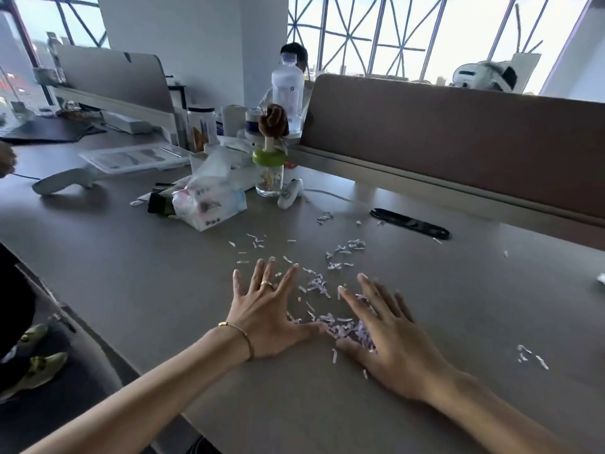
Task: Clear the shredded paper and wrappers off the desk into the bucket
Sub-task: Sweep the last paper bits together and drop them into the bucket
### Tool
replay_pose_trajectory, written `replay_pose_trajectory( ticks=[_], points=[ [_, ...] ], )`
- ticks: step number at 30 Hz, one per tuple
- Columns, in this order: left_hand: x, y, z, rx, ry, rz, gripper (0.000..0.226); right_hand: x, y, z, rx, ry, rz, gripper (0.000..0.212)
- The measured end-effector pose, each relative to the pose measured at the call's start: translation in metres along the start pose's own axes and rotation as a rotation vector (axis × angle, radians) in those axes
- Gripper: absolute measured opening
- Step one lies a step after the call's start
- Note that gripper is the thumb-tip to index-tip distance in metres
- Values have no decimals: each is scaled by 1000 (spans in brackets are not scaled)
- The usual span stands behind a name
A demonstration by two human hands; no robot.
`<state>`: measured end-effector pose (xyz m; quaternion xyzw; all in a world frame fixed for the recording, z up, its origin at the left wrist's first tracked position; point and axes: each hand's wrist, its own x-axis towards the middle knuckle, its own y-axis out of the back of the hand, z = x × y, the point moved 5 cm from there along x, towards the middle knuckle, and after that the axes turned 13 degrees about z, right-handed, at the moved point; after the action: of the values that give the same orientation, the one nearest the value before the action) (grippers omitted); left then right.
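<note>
White and pale purple shredded paper [340,324] lies scattered over the grey desk [131,276], thickest in a small heap between my two hands. My left hand [266,317] rests flat on the desk with fingers spread, just left of the heap. My right hand [389,339] lies flat and spread on the right, its fingers partly over the shreds. More shreds [347,249] trail toward the back, and a few [532,355] lie to the right. A dark green wrapper [160,204] lies beside a tissue pack. No bucket is in view.
A tissue pack [209,204], a green-lidded glass jar [269,172], a water bottle [288,93], a white handheld device [64,181] and a cable slot [411,223] sit at the back. A brown partition [458,139] borders the desk. A person sits behind it; another's hand shows far left.
</note>
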<state>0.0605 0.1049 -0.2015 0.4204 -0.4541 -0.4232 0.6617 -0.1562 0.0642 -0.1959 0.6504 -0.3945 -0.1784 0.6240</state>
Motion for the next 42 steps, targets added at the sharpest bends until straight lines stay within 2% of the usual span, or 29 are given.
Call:
replay_pose_trajectory(
  ticks=[3,7,10,14,16,18,22,25,27,31,34,38,42],
  points=[
    [23,-6,-2,7,46,18,121,-9,-2,8,-68,-117,-27,92],
    [31,-5,1,-59,-68,71,106,12,-9,3,-54,-129,-44,96],
    [42,3,-31,13,75,154,105,39,-17,1,-47,-84,-44,97],
    [70,-2,-62,43,264,113,105,68,-36,-3,-97,8,-76,86],
    [86,-7,-59,13,230,95,102,81,-41,-4,-85,49,-69,84],
    [96,-14,-45,-33,104,64,95,97,-39,2,12,67,-33,85],
    [115,-15,-16,-197,-95,43,77,156,-31,36,253,-60,64,84],
    [132,-13,-13,-358,-42,79,70,217,-41,59,254,-91,38,93],
    [140,-15,-16,-353,27,104,71,258,-51,73,249,-117,28,98],
    [141,-22,-16,-187,59,115,77,323,-68,77,171,-57,-36,72],
    [141,-20,-23,-211,121,138,77,354,-78,69,132,-3,-114,71],
    [140,-25,-26,-204,107,126,80,353,-82,65,67,70,-165,69],
    [139,-28,-25,-200,62,63,77,287,-58,55,115,82,-118,70]
  ],
)
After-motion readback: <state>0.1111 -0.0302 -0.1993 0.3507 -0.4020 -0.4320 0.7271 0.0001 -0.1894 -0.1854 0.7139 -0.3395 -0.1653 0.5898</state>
